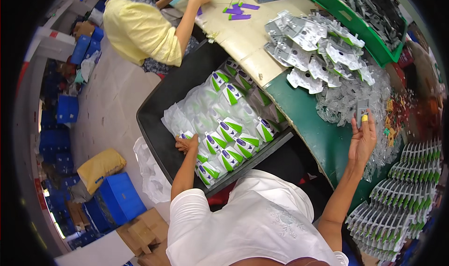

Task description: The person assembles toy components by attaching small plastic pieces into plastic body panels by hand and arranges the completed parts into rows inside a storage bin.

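My left hand [188, 144] reaches into a black bin [156, 90] and grips a white-and-green plastic part [185, 135] at the left edge of the layer. Around it lie several similar white, green and purple parts [227, 159], with thin translucent bags [201, 104] between and behind them. Over the green table, my right hand [363, 142] is raised with its fingers closed on a small grey plastic piece [362, 106]. A yellow band [365, 118] shows at one fingertip. Below that hand spreads a heap of clear plastic pieces [339, 100].
Grey-white molded shells [304, 41] are piled at the back of the table [292, 90]. A green tray [346, 16] of grey parts stands behind. Rows of white-and-green parts [397, 205] stand at right. A co-worker in a yellow top [135, 27] works at far left. Blue boxes [119, 198] stand on the floor.
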The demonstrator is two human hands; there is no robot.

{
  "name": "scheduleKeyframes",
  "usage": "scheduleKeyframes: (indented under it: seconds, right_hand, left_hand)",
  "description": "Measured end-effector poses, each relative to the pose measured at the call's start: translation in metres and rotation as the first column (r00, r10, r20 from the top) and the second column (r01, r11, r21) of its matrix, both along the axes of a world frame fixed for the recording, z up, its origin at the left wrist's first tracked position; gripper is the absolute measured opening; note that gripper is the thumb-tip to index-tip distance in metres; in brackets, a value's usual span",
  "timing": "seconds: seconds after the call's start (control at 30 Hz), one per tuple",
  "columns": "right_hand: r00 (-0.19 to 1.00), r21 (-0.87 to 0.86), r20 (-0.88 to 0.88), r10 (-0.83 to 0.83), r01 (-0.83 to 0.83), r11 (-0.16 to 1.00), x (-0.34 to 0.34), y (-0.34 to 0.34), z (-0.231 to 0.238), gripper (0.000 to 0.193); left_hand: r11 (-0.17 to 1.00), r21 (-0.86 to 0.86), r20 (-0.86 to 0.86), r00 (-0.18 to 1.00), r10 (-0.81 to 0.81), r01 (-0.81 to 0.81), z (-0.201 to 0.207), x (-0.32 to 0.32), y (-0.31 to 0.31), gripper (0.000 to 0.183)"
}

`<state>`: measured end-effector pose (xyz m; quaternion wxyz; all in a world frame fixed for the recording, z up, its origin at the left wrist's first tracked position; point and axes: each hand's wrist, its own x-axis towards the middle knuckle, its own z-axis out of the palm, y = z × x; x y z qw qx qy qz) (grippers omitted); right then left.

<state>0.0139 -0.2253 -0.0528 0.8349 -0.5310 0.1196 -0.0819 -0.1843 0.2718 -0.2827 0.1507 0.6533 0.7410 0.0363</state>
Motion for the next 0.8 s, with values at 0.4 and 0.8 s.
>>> scheduleKeyframes:
  seconds: [0.4,0.8]
  right_hand:
    - [0.999,0.009,-0.032,-0.016,0.016,1.000,-0.024,0.006,0.009,0.027]
    - [0.984,-0.289,0.099,0.150,-0.116,0.950,-0.069,0.032,0.046,0.015]
  left_hand:
    - [0.817,-0.037,0.907,0.363,-0.215,0.575,0.160,0.057,-0.082,0.078]
    - [-0.383,-0.150,0.813,0.334,0.477,0.912,0.253,0.141,-0.264,0.086]
